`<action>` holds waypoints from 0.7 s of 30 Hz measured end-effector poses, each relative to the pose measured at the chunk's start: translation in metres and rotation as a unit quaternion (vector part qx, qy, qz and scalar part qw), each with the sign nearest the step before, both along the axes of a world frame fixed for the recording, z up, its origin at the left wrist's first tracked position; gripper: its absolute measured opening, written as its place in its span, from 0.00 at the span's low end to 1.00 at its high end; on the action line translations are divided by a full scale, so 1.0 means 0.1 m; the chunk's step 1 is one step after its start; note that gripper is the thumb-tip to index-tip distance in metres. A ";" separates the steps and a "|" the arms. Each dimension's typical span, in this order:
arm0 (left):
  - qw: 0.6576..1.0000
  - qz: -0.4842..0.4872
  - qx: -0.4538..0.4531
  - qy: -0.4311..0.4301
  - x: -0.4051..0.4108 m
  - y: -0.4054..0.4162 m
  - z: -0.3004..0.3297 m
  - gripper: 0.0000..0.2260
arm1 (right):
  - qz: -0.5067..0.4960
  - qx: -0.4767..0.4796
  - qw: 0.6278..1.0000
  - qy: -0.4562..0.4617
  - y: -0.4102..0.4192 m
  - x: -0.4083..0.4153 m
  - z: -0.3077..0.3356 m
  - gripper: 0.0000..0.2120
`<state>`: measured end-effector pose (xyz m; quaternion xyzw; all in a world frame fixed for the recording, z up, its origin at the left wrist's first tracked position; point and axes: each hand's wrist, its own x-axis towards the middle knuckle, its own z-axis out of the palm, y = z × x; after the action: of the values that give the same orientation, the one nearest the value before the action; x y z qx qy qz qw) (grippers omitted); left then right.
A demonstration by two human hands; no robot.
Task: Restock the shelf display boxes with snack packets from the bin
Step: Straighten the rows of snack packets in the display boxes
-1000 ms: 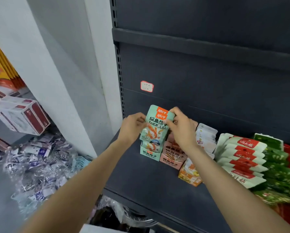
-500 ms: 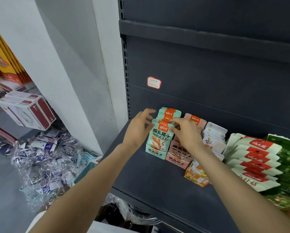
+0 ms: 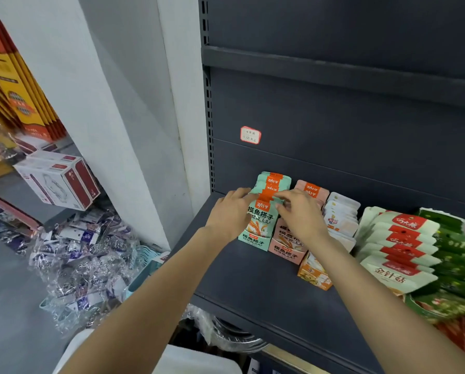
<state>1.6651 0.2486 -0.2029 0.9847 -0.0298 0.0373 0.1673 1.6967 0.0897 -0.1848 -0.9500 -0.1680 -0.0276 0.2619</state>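
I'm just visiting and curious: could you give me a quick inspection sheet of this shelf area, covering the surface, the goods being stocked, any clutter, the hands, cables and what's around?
Surface: dark shelf, bare at the front.
Job's things: mint packets standing in a mint box at the shelf's left end; pink box beside it, also holding packets.
Clutter: orange box tilted in front of white packets; red-and-white packs and green packs further right.
Hands: left hand against the mint packets' left side; right hand with fingers on their tops.
Cables: nothing seen.
Surroundings: white pillar, price label on the back panel, wrapped goods heaped on the floor.
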 end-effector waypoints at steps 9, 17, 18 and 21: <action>0.998 0.010 -0.041 -0.055 -0.40 -0.02 0.17 0.23 | -0.023 0.028 0.999 -0.011 -0.20 -0.38 0.19 0.17; 1.000 0.009 -0.006 0.016 -0.02 -0.20 0.00 0.32 | 0.041 -0.033 0.996 0.078 -0.27 0.18 0.07 0.25; 0.999 0.014 0.004 0.031 0.07 -0.23 -0.04 0.33 | 0.056 -0.054 0.993 0.088 -0.26 0.27 0.02 0.26; 0.997 0.042 0.014 0.058 0.22 -0.27 -0.10 0.33 | 0.096 -0.084 0.986 0.106 -0.23 0.50 -0.08 0.29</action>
<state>1.6872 0.2217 -0.2130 0.9879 0.0205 -0.0129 0.1533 1.7465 0.0667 -0.1925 -0.9455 -0.2313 0.1132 0.1993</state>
